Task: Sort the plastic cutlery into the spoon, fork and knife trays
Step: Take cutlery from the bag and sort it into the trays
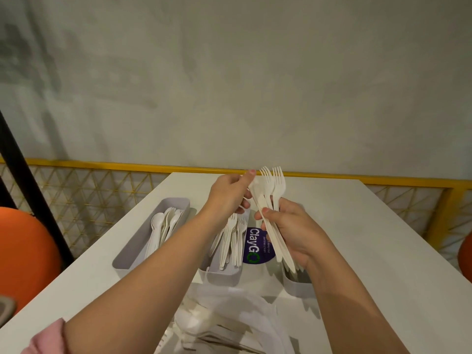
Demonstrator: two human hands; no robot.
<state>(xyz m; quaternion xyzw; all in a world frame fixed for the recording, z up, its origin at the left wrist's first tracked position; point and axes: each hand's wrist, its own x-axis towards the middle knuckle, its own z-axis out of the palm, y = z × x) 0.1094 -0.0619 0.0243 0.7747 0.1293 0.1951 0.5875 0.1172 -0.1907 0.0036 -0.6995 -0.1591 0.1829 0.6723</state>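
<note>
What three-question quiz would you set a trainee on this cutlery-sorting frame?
1. True or false: the right hand grips a bundle of forks with the tines pointing up.
2. Multiple choice: the leftmost tray holds A) spoons, B) knives, C) napkins.
3. Short answer: which hand pinches at the bundle's upper end?

Key: 1 true; 2 A; 3 the left hand.
</note>
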